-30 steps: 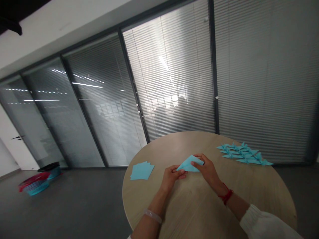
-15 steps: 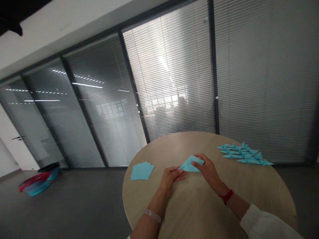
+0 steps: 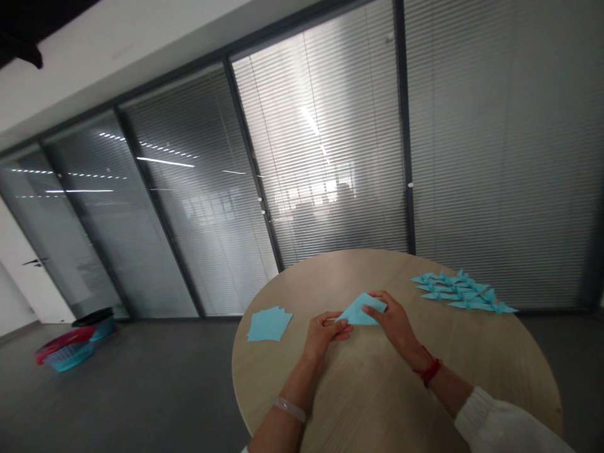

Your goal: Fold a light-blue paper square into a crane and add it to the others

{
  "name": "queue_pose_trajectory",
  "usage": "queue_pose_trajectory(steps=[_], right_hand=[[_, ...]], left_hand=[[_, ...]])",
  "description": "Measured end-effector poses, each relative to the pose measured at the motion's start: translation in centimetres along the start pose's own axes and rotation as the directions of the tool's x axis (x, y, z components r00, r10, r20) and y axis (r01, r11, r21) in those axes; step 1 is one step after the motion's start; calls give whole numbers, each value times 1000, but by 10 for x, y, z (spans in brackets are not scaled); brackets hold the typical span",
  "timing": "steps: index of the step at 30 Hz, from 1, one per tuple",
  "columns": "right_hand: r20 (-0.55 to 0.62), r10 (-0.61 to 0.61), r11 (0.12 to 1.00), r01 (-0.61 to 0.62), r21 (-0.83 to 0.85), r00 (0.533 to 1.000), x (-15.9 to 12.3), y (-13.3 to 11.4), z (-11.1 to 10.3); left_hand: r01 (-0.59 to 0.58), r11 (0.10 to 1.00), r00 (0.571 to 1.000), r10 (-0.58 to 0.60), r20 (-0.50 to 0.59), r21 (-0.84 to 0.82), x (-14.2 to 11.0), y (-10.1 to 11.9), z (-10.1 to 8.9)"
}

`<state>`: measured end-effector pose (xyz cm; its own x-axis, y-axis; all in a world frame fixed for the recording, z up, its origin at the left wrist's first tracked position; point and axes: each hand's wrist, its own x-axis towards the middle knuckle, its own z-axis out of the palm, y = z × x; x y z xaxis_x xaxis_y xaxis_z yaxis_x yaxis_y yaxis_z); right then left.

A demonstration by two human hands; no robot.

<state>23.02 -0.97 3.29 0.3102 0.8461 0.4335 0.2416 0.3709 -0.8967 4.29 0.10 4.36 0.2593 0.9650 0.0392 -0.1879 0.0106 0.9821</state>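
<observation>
Folded light-blue paper triangle (image 3: 361,310) pinched between both hands over a round pale-wood table (image 3: 377,402).

The left hand (image 3: 325,335) closes thumb and fingers on its left corner; the right hand (image 3: 394,324) grips its right side, fingers curled over the edge. A stack of light-blue paper squares (image 3: 268,324) lies left of the hands, and rows of blue origami cranes (image 3: 465,290) lie to the right.
</observation>
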Motion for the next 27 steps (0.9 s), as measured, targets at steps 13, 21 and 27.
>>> queue_pose_trajectory(steps=[13,21,27], right_hand=[[-6,-1,1000,1,11,1000,0,0,0],[1,-20,1000,20,17,1000,0,1,1],[36,-7,1000,6,19,999,-2,-4,1]], left_hand=[[-77,996,996,75,39,46,-2,2,2],[-91,994,996,92,-19,61,-1,1,4],[-87,995,994,90,-55,54,-1,3,3]])
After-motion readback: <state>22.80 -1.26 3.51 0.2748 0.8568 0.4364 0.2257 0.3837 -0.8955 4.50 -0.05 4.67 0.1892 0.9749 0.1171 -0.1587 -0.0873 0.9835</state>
